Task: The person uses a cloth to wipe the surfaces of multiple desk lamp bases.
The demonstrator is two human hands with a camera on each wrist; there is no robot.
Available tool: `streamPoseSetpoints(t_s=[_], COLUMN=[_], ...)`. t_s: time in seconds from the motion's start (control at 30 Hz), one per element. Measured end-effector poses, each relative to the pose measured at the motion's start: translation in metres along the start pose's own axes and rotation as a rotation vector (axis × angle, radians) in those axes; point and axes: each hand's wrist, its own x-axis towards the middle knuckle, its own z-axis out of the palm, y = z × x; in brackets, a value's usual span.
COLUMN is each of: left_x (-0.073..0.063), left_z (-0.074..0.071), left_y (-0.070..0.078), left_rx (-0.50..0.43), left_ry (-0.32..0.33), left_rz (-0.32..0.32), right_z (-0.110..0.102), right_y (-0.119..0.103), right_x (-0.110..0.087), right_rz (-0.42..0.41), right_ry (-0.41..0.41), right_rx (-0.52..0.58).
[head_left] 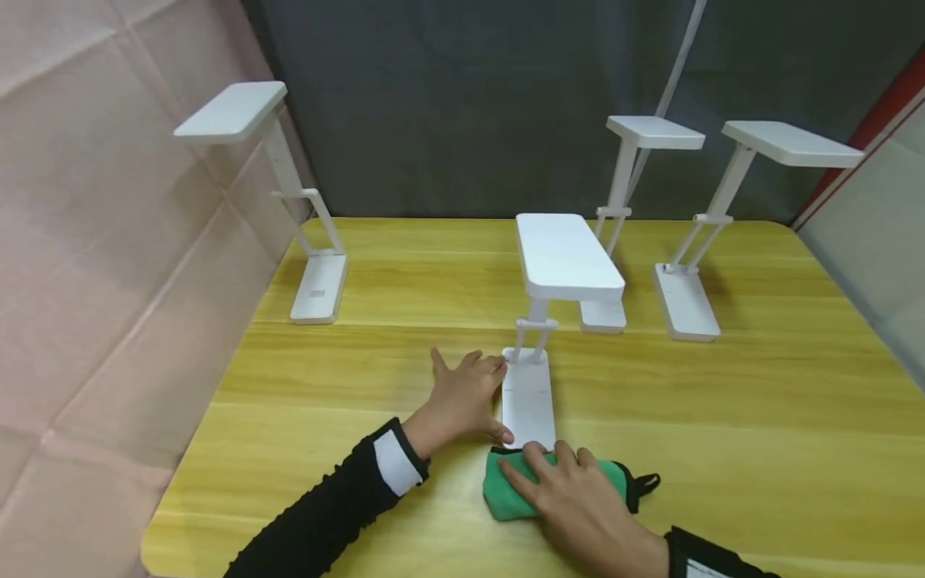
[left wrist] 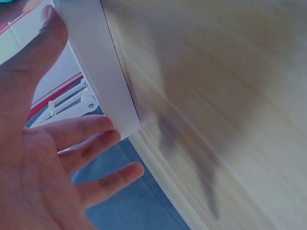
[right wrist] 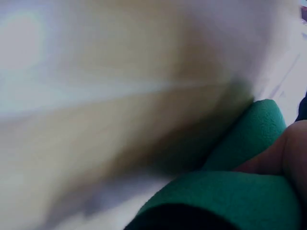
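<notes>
A white folding desk lamp (head_left: 527, 397) stands near the middle of the table, its flat rectangular head raised on a hinged arm. My left hand (head_left: 466, 397) is spread along the left side of its base. In the left wrist view, the thumb (left wrist: 50, 40) and two fingertips touch the edge of the base, and another finger sticks out free. A green cloth (head_left: 509, 498) with black edging and a black loop lies bunched at the near end of the base. My right hand (head_left: 585, 506) grips it from above. In the right wrist view, the cloth (right wrist: 225, 196) bulges around a finger.
One similar white lamp (head_left: 318, 289) stands at the back left. Two more lamps stand at the back right, one (head_left: 603, 315) partly behind the middle lamp's head, the other (head_left: 686, 305) farther right. A dark curtain (head_left: 433, 104) hangs behind the wooden table (head_left: 325, 385).
</notes>
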Motion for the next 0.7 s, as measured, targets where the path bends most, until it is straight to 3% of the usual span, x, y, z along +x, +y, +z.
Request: streamPoseSetpoints(t_s=[0.4,0.53,0.7], left_x=[-0.001,-0.001,0.0], left_z=[0.001,0.002,0.004], left_y=[0.0,0.001,0.002], left_rx=[-0.063,-0.057,-0.046], left_ry=[0.011,0.006,0.017], left_rz=[0.016,0.019,0.012], right_z=[-0.009,-0.02,-0.018], right_y=[0.025,0.024,0.01], right_x=[-0.037,-0.038,-0.016], right_rz=[0.11,0.051,-0.077], right_ry=[-0.103,-0.067,0.021], right_rx=[-0.013,-0.01,-0.012])
